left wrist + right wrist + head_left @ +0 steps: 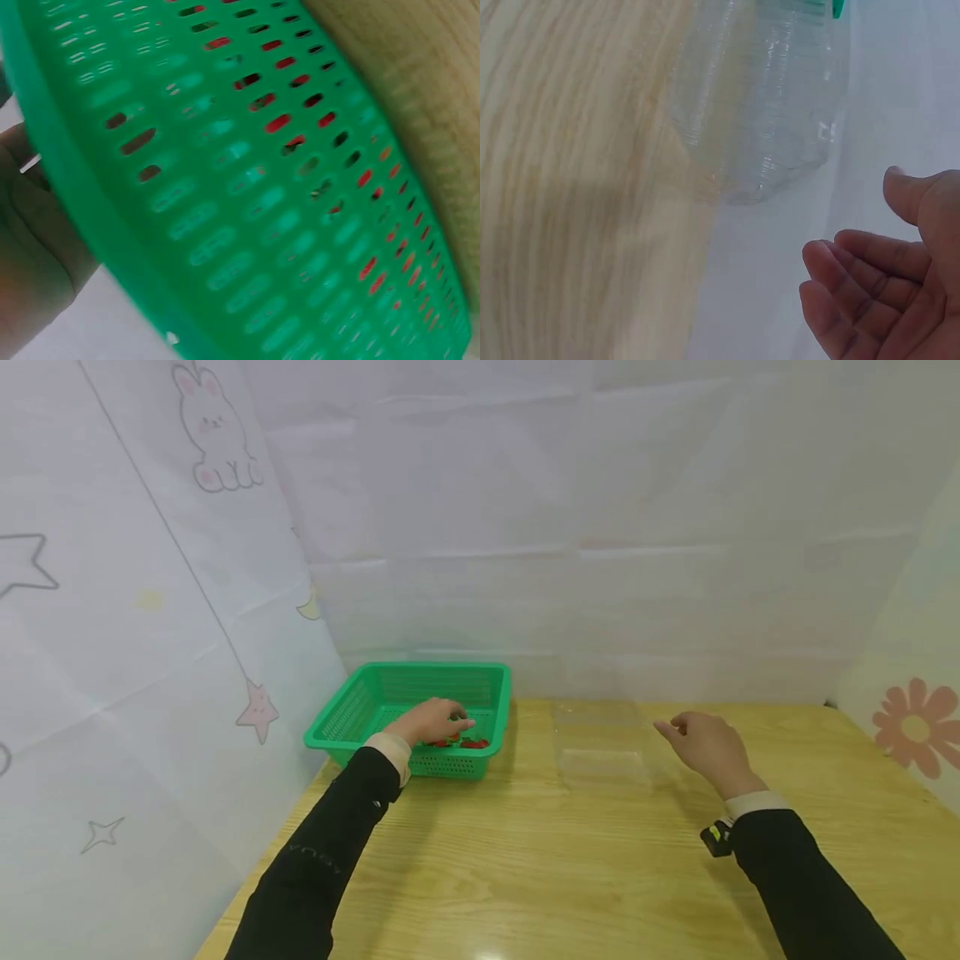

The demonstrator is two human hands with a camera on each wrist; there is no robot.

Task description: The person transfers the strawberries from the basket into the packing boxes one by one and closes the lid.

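Note:
My left hand (429, 722) reaches over the near rim of a green plastic basket (337, 745). Small red things (474, 744) lie in the basket below the fingers; their kind is too small to tell. Through the slots of the basket wall (225, 187) in the left wrist view, red and orange patches show. That wall hides most of the left hand, so whether the fingers hold anything is unclear. My right hand (705, 747) hovers just right of a clear plastic box (603, 768), apart from it. Its fingers (855, 289) are loosely bent, with nothing in them.
A light wooden table (510, 868) carries the basket at the left and the clear box in the middle. White printed sheets (600, 527) stand behind and at both sides. The basket is close to the left sheet.

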